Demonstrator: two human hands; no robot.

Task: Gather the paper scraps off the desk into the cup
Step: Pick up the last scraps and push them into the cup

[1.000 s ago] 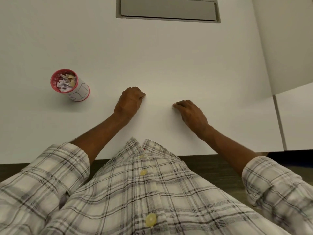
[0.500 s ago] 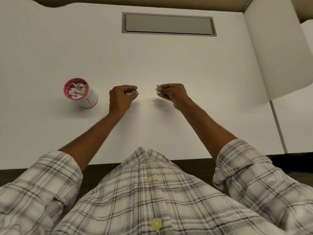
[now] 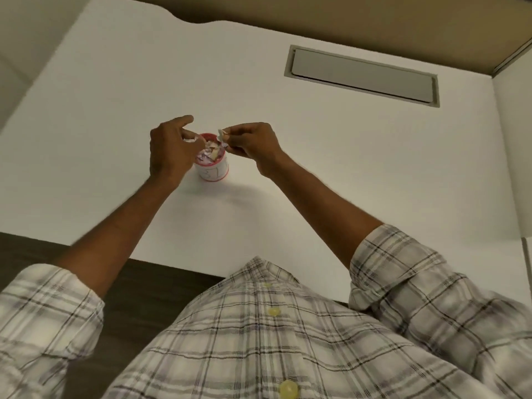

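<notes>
Both hands [image 3: 169,151] [image 3: 253,145] with paper scraps [image 3: 222,137] over cup [image 3: 213,171]

Cup [image 3: 214,168] sits on the desk [image 3: 316,174], roughly mid-desk and a bit left of the person's body. It's stuffed with paper scraps [image 3: 209,155]. Left hand [image 3: 169,151] hangs at the cup's left rim, right hand [image 3: 253,145] just right of it, pinching a scrap [image 3: 222,136] over the opening. Way back on the right, a cable hatch [image 3: 362,74] is set into the desk.
</notes>
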